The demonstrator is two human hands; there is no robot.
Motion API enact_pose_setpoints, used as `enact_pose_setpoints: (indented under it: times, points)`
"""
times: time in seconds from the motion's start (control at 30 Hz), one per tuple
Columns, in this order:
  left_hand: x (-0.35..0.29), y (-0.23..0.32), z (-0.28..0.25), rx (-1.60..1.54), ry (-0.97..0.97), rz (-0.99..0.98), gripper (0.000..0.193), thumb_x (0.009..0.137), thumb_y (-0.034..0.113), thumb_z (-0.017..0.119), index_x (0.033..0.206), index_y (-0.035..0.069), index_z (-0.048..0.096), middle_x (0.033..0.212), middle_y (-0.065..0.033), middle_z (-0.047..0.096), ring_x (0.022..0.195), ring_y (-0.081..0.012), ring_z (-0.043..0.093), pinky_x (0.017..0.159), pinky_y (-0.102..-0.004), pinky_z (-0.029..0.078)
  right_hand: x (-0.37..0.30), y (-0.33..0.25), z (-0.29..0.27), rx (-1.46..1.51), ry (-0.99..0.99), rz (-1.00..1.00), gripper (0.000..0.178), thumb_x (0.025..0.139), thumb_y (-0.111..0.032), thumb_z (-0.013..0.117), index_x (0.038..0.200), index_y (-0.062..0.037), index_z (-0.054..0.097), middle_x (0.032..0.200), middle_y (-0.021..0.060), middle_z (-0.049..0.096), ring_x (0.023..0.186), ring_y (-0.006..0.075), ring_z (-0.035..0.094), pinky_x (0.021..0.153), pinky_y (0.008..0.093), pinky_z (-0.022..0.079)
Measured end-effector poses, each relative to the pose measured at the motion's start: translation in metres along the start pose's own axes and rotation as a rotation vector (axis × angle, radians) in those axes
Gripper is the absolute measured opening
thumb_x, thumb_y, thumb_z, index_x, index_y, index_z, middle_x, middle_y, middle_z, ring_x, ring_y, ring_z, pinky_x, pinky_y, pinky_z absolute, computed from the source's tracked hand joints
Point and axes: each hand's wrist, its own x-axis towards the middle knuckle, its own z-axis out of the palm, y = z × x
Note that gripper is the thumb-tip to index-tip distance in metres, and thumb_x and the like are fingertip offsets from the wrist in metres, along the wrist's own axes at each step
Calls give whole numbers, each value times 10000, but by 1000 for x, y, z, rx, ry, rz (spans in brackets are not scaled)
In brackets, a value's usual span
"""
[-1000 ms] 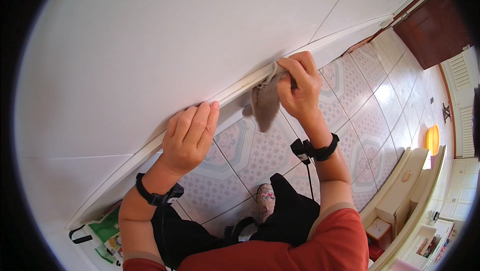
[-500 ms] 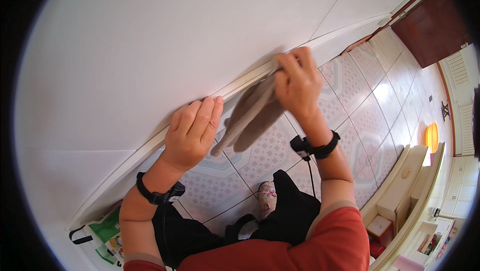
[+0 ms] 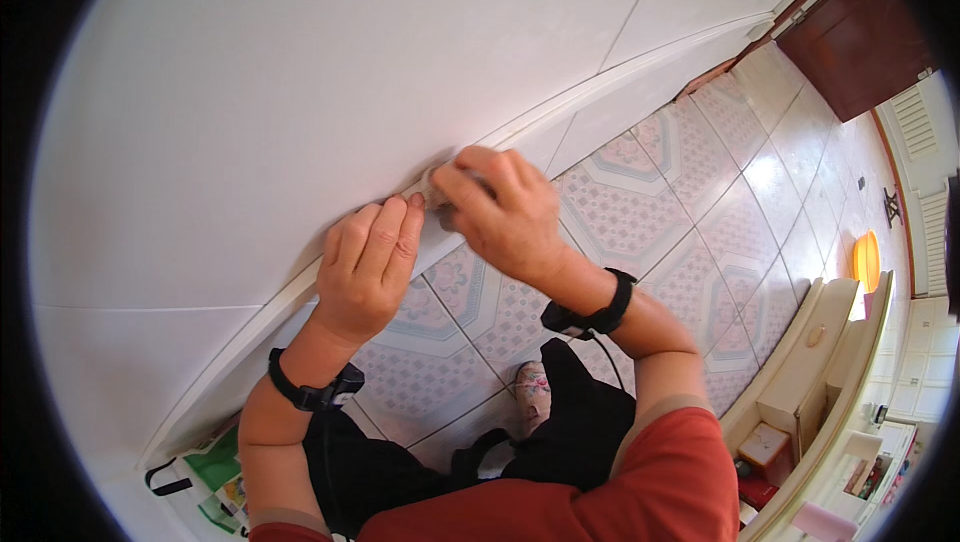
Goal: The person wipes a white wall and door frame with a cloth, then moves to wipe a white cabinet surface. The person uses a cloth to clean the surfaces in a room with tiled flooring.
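My right hand (image 3: 505, 212) grips a grey-brown cloth (image 3: 446, 214), bunched up and mostly hidden behind the fingers. It presses the cloth on the narrow white ledge (image 3: 524, 125) that runs along the foot of the white wall panel (image 3: 300, 92). Just left of it, my left hand (image 3: 365, 267) rests on the same ledge, its fingers lying over the top with nothing seen in them. The fingertips of the left hand come right up to the cloth. Some motion blur softens the right hand.
Patterned floor tiles (image 3: 630, 207) spread below the ledge. At the lower left leans a green and white bag (image 3: 215, 467). Cream furniture (image 3: 800, 352) curves along the right, near an orange basin (image 3: 866, 262). A dark brown door (image 3: 860, 42) stands at the upper right.
My right hand has slid left and down along the ledge with the cloth, up to my left hand. The cloth hung loosely before and is now bunched. My left hand has shifted slightly left.
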Motion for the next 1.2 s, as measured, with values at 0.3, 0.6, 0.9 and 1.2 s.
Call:
enact_pose_setpoints:
  times: [0.3, 0.6, 0.9, 1.2]
  points:
    - [0, 1, 1, -2, 25, 4, 347, 787, -6, 750, 1127, -7, 684, 1053, -73, 643, 905, -219, 611, 755, -330, 483, 0, 54, -29, -177, 83, 216, 326, 711, 20, 614, 987, -132, 700, 954, 40, 567, 816, 235, 595, 643, 343, 509]
    - [-1, -1, 2, 26, 17, 31, 293, 805, 23, 683, 1094, -21, 697, 1057, -88, 645, 907, -203, 600, 760, -316, 497, -1, 65, -21, -244, 174, 143, 267, 687, -3, 629, 895, -153, 704, 942, 18, 575, 809, 218, 598, 594, 332, 500]
    - [1, 1, 1, 2, 23, 7, 332, 789, -9, 740, 1116, -18, 682, 1067, -89, 643, 908, -231, 611, 754, -334, 493, -4, 15, -6, -35, 79, 25, 254, 693, -30, 647, 899, -169, 697, 936, 8, 573, 778, 182, 593, 591, 305, 502]
    - [0, 1, 4, -7, 31, 10, 363, 779, -9, 747, 1136, -16, 677, 1075, -93, 641, 920, -235, 607, 760, -336, 492, -1, 50, -17, -146, 140, 108, 261, 714, -31, 648, 938, -152, 704, 953, 30, 569, 780, 217, 585, 620, 321, 497]
